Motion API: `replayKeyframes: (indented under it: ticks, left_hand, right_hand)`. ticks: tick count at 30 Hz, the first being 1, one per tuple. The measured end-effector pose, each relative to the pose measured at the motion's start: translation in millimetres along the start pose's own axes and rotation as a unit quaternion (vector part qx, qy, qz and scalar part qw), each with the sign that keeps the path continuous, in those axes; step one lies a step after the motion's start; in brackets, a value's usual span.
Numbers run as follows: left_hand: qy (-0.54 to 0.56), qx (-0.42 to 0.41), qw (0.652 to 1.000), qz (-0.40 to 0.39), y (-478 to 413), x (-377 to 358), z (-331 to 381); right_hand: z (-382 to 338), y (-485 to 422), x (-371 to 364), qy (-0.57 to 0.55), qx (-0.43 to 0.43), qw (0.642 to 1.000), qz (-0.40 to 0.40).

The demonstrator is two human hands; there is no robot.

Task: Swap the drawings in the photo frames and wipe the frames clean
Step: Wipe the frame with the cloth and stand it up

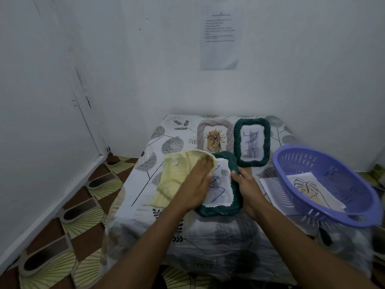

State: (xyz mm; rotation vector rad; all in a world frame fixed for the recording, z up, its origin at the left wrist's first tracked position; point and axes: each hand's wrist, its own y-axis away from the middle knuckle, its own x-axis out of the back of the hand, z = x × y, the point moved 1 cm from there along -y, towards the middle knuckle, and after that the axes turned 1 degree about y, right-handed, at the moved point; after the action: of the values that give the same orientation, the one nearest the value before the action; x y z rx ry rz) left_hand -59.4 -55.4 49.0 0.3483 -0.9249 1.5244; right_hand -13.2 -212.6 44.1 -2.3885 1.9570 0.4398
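Note:
A dark green twisted-rim photo frame (227, 211) lies on the table in front of me, with blue scribbles on its glass. My left hand (195, 184) presses a pale yellow cloth (177, 176) onto the frame's left side. My right hand (248, 186) grips the frame's right rim. Behind it a second green frame (265, 140) holds a faint drawing marked with blue lines. To its left a grey frame (201, 132) shows a plant drawing on an ochre patch.
A purple plastic basket (354, 217) stands at the right with a leaf drawing (308, 188) inside, on loose paper sheets (268, 184). The table (208, 238) has a leaf-patterned cover. White walls stand close behind and to the left. A printed sheet (219, 36) hangs on the back wall.

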Motion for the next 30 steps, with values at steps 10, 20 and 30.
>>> replayKeyframes:
  ticks: [10,20,30]
  left_hand:
    - [-0.166,-0.059,0.984,-0.027,13,-17,4]
    - [-0.213,-0.06,0.973,-0.072,23,-20,4]
    - [-0.22,-0.06,0.971,-0.066,20,-22,17]
  right_hand:
    - [-6,7,8,-0.023,0.005,1.0,-0.007]
    - [-2,9,-6,-0.028,0.001,0.999,-0.023]
    - [-6,16,1,-0.087,0.015,0.996,-0.007]
